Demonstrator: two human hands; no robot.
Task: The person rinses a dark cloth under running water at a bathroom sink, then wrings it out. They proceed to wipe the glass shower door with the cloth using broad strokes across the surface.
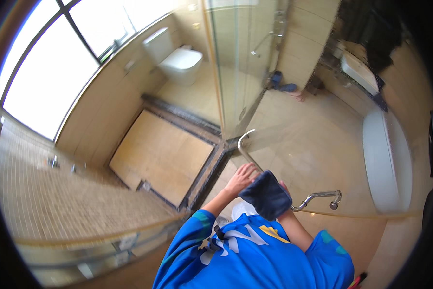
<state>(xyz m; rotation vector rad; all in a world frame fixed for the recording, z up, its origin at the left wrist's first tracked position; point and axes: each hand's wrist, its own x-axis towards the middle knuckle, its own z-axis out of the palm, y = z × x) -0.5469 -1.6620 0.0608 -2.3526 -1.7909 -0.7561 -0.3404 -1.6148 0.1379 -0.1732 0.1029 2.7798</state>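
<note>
A dark blue cloth [266, 195] hangs over part of the bent metal door handle [250, 156], in front of my body. My left hand [241, 178] is at the cloth's left edge, its fingertips by the handle; whether they grip is unclear. Mostly hidden by the cloth, my right hand [284, 186] holds it from the right side, with only some fingers showing. The handle's other end [321, 195] comes out to the right of the cloth. Its bar belongs to a clear glass panel, whose edge [364, 215] runs across the lower right.
A sunken shower floor [162, 155] with a dark stone curb [205, 177] lies left. Beyond stand a toilet [182, 59] and a glass partition [238, 72]. Slippers [288, 87] rest by the wall. At right are a white bathtub [382, 159] and a washbasin [359, 70].
</note>
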